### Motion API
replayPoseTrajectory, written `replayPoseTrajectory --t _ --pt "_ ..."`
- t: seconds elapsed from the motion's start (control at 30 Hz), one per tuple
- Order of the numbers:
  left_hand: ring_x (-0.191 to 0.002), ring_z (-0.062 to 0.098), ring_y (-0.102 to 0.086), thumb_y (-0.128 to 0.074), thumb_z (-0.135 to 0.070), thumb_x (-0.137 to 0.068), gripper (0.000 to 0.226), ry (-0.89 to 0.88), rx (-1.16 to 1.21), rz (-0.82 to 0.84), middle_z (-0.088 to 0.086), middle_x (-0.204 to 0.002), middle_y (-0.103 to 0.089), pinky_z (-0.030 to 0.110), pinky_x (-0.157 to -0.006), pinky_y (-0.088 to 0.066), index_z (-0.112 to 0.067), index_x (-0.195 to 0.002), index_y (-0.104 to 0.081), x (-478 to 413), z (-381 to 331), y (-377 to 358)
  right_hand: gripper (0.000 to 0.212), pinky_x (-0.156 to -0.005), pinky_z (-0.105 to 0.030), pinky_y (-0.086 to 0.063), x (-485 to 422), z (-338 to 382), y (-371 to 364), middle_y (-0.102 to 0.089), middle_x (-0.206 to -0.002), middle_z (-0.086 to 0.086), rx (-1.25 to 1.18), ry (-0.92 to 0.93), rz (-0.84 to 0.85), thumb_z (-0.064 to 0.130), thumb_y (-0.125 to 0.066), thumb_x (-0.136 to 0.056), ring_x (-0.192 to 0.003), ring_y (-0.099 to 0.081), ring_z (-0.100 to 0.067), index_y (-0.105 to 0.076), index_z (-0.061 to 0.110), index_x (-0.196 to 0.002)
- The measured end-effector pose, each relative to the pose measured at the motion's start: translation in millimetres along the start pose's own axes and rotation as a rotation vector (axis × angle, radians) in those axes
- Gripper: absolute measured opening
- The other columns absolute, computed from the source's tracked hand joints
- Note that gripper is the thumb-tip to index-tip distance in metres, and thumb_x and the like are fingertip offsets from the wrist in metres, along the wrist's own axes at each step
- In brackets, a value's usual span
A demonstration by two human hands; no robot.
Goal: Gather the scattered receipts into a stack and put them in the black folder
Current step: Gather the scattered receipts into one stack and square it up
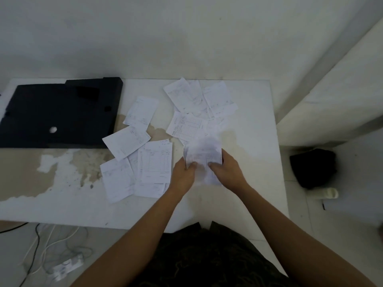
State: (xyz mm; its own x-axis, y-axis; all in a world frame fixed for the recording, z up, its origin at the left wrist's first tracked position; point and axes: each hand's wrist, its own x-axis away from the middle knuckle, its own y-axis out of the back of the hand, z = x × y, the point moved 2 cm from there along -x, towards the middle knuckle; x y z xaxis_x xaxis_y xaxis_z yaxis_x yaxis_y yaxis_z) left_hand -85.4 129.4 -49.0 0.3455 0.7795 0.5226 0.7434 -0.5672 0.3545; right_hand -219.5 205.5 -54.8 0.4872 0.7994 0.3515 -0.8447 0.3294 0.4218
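Receipts (pixel 204 157), a small blurred bundle of them, were pinched from both sides on my feed. The left hand (pixel 183 172) gripped the bundle's left edge with its thumb on top, and the right hand (pixel 227 169) gripped the right edge the same way. Both hands were over the near middle of the white table (pixel 248 125), and I could not tell whether the bundle's lower end touched it. Just left of the left hand lay a near group of loose receipts (pixel 154 162), overlapping one another at odd angles. Beyond the bundle, a far group of loose receipts (pixel 199 96) fanned out toward the table's far edge, with one printed slip (pixel 187 125) lying between that group and the hands. The black folder (pixel 60 114) lay flat on the table's far left, well apart from both hands, with one slip near its right edge. Worn brown patches (pixel 20 172) marked the tabletop in front of the folder. On the floor I saw tangled cables (pixel 51 241) and a white power strip (pixel 66 268) at the left, and a dark bundle (pixel 313 168) beside a pale cylinder (pixel 329 193) at the right.
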Motion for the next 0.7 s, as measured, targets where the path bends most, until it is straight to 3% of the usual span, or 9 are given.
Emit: replayPoseTrajectory --t 0.1,0.2,0.37,0.43,0.53,0.63,0.7 --pt "-0.104 0.013 -0.055 -0.046 -0.021 -0.1 0.034 0.019 0.113 0.035 -0.008 -0.115 -0.057 0.028 -0.089 -0.042 -0.022 -0.134 -0.052 1.4 -4.2 8.0 0.029 -0.071 -0.018 -0.048 1.1 16.4 -5.7 -0.069 -0.107 0.009 -0.128 -0.049 0.062 0.025 -0.068 -0.086 -0.093 -0.065 -0.007 -0.063 0.024 -0.115" --pt "-0.109 0.015 -0.06 -0.049 -0.029 -0.098 0.033 0.033 0.163 0.023 -0.004 -0.124 -0.061 0.034 -0.096 -0.049 -0.019 -0.13 -0.053 5.6 9.3 35.9 0.019 -0.069 -0.022 -0.054 5.0 30.2 -18.5 -0.074 -0.104 0.001 -0.237 -0.162 0.112 0.027 -0.072 -0.085 -0.086 -0.07 -0.009 -0.07 0.022 -0.104" --pt "-0.104 0.021 -0.061 -0.043 -0.033 -0.101 0.022 0.184 0.237 -0.189 0.004 -0.117 -0.061 0.033 -0.082 -0.053 -0.019 -0.114 -0.052 8.0 51.7 106.6 0.028 -0.074 -0.027 -0.054 -4.9 44.4 -69.6 -0.073 -0.101 -0.003 -0.206 -0.278 0.124 0.031 -0.072 -0.083 -0.087 -0.069 -0.018 -0.074 0.015 -0.105" --pt "-0.101 0.021 -0.058 -0.046 -0.032 -0.099 0.013 0.227 0.166 -0.279 0.004 -0.11 -0.061 0.04 -0.092 -0.051 -0.023 -0.102 -0.054 9.8 70.8 141.8 0.035 -0.089 -0.036 -0.054 -14.4 48.3 -106.4 -0.069 -0.113 -0.008 -0.083 -0.321 0.092 0.041 -0.073 -0.078 -0.105 -0.065 -0.026 -0.075 0.017 -0.103" --pt "-0.105 0.022 -0.054 -0.054 -0.028 -0.095 0.016 0.289 0.102 -0.254 0.003 -0.108 -0.054 0.047 -0.104 -0.045 -0.02 -0.108 -0.055 11.3 92.9 187.2 0.041 -0.109 -0.047 -0.036 -22.8 58.9 -156.5 -0.037 -0.147 -0.009 0.256 -0.339 0.0 0.044 -0.063 -0.083 -0.137 -0.032 -0.034 -0.066 0.022 -0.118" --pt "-0.111 0.023 -0.052 -0.058 -0.026 -0.093 0.034 0.336 0.073 -0.206 0.002 -0.115 -0.051 0.048 -0.106 -0.043 -0.013 -0.124 -0.052 11.5 106.1 223.1 0.048 -0.116 -0.048 -0.024 -18.4 63.8 -190.6 -0.016 -0.158 -0.008 0.482 -0.378 -0.048 0.037 -0.059 -0.089 -0.146 -0.012 -0.036 -0.049 0.023 -0.134" --pt "-0.113 0.022 -0.053 -0.059 -0.028 -0.092 0.037 0.354 0.049 -0.176 0.003 -0.121 -0.054 0.048 -0.105 -0.044 -0.014 -0.125 -0.052 9.2 112.3 242.2 0.048 -0.113 -0.047 -0.027 -17.8 63.8 -206.8 -0.019 -0.155 -0.01 0.589 -0.388 -0.109 0.033 -0.061 -0.087 -0.144 -0.015 -0.039 -0.045 0.022 -0.131"
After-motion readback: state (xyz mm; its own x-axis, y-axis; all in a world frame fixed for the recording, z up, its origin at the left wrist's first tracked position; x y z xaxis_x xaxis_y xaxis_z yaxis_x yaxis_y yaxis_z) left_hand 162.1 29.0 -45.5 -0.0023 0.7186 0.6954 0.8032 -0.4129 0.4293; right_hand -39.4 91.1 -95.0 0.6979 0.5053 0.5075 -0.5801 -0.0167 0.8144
